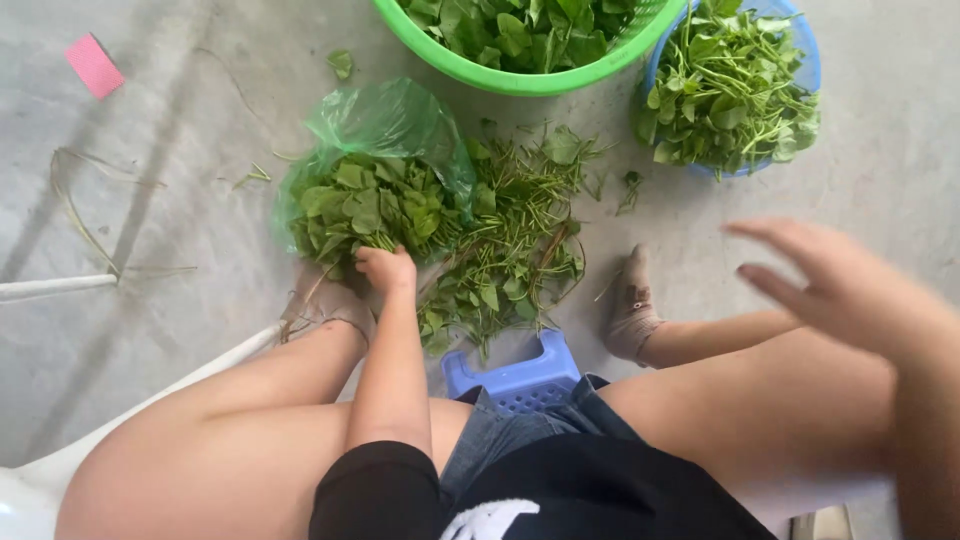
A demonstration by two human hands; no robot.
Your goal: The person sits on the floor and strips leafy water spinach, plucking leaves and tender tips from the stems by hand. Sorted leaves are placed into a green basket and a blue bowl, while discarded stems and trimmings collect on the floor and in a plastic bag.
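Bare grey concrete floor (150,180) w/ scattered stems. Low blue plastic stool (512,375) nearest. Left hand (385,268) closed on leafy greens (365,205) in thin green plastic bag (385,125). Right hand (830,280) raised, fingers spread, empty. Risk: hard tug could tear bag, spill leaves. Beyond: green basket (520,82), blue basket (805,45), both full of greens.
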